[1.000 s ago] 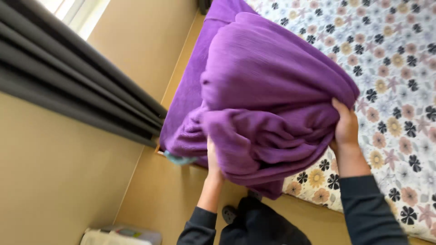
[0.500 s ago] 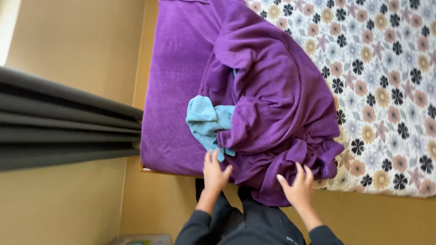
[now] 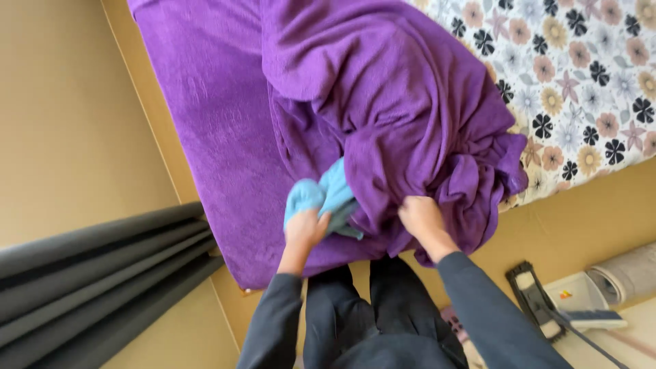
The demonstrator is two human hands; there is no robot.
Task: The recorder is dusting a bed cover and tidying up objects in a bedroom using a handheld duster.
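Bunched purple fleece blanket, on bed over floral sheet: soft, probably light, best gathered at edges; right hand clutches its hem, left hand grips crumpled light-blue cloth.

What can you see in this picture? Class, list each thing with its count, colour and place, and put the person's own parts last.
blanket: one, purple, bunched and spread over the bed's near end
cloth: one, light blue, at the blanket's near edge
sheet: one, white with flowers, upper right on the bed
curtain: one, dark grey, lower left
floor: tan, left of the bed and along its foot
mop head: one, black, flat on the floor, lower right
roll: one, pale grey, far lower right
left hand: grips the cloth
right hand: grips the blanket's edge
sleeves: two, dark
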